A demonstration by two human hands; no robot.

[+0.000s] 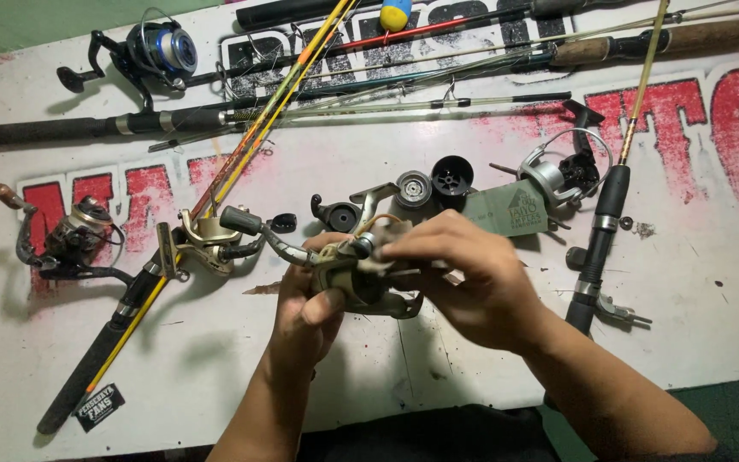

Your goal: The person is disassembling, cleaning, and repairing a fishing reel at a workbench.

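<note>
My left hand (305, 316) grips a grey-gold fishing reel body (361, 287) from below, its crank handle (254, 229) sticking out to the left. My right hand (464, 274) covers the reel's top and right side, fingers pinched on a part near its front; what they pinch is hidden. Both hands hover just above a white painted table (438, 368).
Loose reel parts lie behind my hands: a dark spool (452, 177), a round silver piece (413, 188), a reel frame (348, 211). Other reels sit at left (74, 235), top left (160, 51) and right (562, 175). Several rods cross the table's back and left.
</note>
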